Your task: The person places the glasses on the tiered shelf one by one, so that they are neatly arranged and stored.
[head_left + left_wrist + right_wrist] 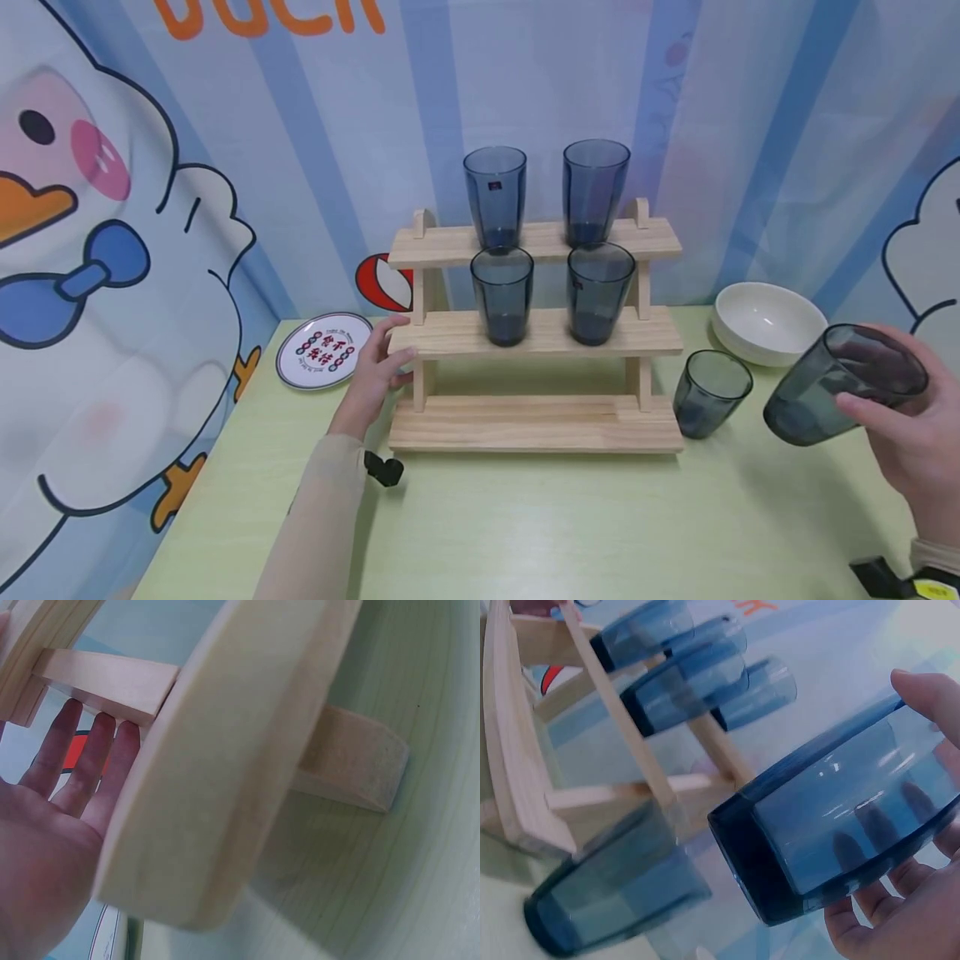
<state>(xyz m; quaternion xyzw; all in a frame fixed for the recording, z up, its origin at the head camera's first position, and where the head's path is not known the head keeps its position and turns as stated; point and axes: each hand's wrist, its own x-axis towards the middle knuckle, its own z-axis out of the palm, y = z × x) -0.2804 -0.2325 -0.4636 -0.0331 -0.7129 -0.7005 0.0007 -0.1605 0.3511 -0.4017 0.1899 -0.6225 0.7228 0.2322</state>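
Observation:
At the left end of a three-tier wooden rack (536, 425), my left hand (377, 367) grips the middle shelf, thumb toward the front. In the left wrist view, several fingers of it reach along an upright (112, 679). My right hand (911, 425) holds a smoky blue-grey glass (813, 400) tilted in the air to the right of the rack, its rim toward the palm. Through the glass, fingers (877, 825) show in the right wrist view. Another such glass (711, 396) stands on the table against the rack's right end.
Two matching glasses stand on the top shelf (543, 242) and two on the middle shelf (435, 336). A white bowl (768, 321) sits at the back right. Left of the rack lies a plate (318, 325) with red lettering. A printed curtain (337, 167) hangs behind the table.

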